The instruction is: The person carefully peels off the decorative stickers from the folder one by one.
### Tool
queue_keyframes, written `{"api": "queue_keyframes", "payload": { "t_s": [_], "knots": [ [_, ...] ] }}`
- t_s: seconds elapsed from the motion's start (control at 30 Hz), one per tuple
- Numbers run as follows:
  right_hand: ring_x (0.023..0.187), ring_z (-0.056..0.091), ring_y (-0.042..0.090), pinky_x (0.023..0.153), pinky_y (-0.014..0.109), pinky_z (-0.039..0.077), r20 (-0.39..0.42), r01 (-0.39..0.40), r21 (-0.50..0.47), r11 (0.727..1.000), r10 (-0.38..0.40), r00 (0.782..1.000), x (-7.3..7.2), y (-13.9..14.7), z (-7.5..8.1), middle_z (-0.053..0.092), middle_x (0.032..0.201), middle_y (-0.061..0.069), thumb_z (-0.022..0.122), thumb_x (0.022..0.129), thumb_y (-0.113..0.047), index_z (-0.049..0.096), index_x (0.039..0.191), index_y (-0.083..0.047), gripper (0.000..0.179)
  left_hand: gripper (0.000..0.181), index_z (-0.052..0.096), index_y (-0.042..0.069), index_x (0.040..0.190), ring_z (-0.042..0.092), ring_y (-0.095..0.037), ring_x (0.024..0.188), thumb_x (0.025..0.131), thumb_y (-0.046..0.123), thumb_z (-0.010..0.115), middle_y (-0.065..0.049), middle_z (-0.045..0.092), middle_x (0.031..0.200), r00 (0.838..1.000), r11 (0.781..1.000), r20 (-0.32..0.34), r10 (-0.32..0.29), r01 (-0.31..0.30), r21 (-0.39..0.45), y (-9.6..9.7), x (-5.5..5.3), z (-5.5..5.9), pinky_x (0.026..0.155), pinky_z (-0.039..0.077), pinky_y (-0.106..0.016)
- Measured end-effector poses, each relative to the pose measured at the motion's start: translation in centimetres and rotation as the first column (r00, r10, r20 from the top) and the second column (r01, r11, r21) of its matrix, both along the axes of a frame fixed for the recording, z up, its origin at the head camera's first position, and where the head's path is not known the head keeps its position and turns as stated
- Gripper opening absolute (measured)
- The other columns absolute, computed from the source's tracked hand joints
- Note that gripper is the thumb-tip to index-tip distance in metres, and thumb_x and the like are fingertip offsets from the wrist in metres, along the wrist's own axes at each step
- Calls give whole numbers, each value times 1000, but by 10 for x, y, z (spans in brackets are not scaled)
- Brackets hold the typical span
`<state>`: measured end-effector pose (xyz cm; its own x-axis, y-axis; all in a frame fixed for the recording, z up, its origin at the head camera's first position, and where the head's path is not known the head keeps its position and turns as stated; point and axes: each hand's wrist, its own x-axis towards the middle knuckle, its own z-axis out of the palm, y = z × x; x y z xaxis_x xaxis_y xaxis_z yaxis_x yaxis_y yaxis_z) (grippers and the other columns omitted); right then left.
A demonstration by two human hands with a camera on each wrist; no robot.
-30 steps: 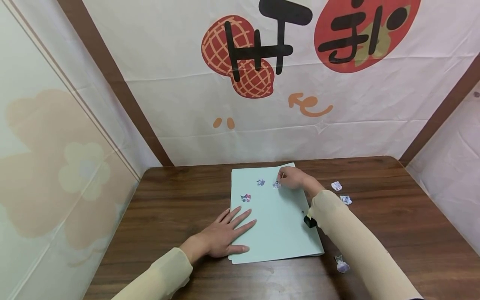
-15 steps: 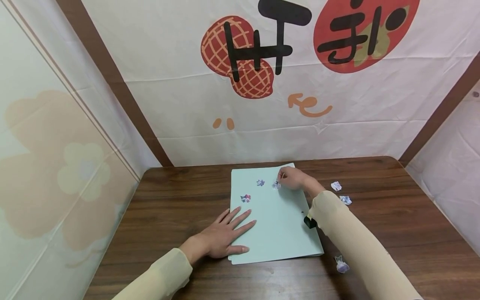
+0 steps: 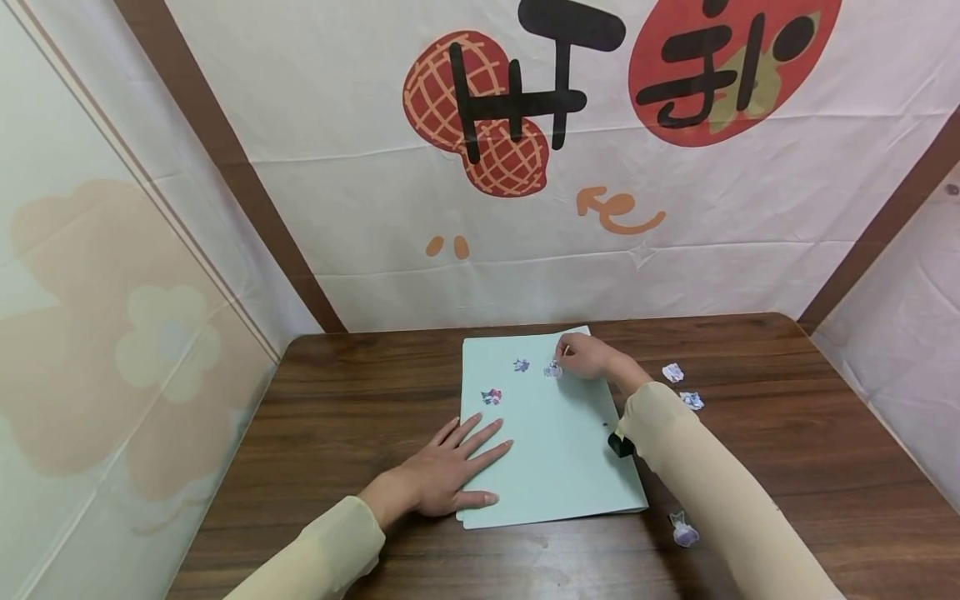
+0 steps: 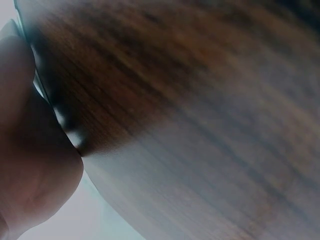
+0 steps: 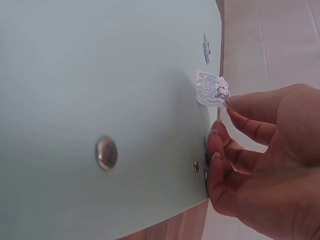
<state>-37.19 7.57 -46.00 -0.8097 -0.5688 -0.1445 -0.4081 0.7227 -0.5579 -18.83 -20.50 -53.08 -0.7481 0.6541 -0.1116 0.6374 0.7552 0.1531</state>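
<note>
A pale green folder (image 3: 555,458) lies on the wooden table. Spread on its lower left side is my left hand (image 3: 442,475), fingers straight and flat. Near the top right of the folder, my right hand (image 3: 585,355) pinches a small purple-and-white sticker (image 5: 212,90) by its edge between thumb and forefinger. In the right wrist view the sticker stands tilted up at the folder's surface, and the other fingers curl down to the surface. Two more stickers are on the folder: a purple one (image 3: 521,365) and a pink-and-purple one (image 3: 491,397).
Right of the folder lie two loose stickers, one farther back (image 3: 672,372) and one just nearer (image 3: 692,401). A larger purple one (image 3: 683,530) lies beside the right sleeve. Round metal studs (image 5: 106,153) show on the folder. A printed cloth (image 3: 480,292) hangs behind the table.
</note>
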Motion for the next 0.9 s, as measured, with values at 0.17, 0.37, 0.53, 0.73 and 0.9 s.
{"api": "queue_keyframes", "payload": {
  "t_s": [0.17,0.37,0.53,0.73,0.9],
  "knots": [
    [78,51,19,65,31,41,36,28,-47,999,-26,999,0,2,-1,56,102,10,49,105,-12,58,106,-2,14,75,13,33,166,-3,-31,159,102,71,28,1,0,174,1000,1000,9,6,-6,-1,0,0,0,124,8,-59],
    [69,47,15,60,28,40,80,43,-112,993,-34,996,0,5,-1,53,96,8,47,105,-11,55,107,-1,13,75,12,34,166,-4,-31,159,102,71,28,1,-1,174,1000,1000,15,10,-10,1,0,-1,-1,124,8,-58],
    [73,47,16,63,30,40,65,39,-108,993,-32,997,0,4,-1,52,95,7,48,105,-12,56,105,-3,12,75,12,34,166,-2,-31,159,102,71,27,1,-1,174,1000,1000,2,10,-10,-7,0,-1,-1,124,9,-58],
    [75,48,18,64,31,40,56,46,-81,996,-42,998,-3,4,-4,53,97,8,50,106,-14,57,107,-3,13,75,13,34,166,-3,-31,159,102,71,29,2,-1,174,1000,1000,18,17,-17,-6,1,-1,1,124,8,-58],
    [76,48,19,64,31,40,45,45,-75,996,-42,998,1,4,-1,54,96,8,50,106,-12,57,107,-2,13,75,12,35,166,-3,-31,159,102,71,29,2,-1,174,1000,1000,21,20,-20,-10,1,-1,0,124,7,-58]
  ]
}}
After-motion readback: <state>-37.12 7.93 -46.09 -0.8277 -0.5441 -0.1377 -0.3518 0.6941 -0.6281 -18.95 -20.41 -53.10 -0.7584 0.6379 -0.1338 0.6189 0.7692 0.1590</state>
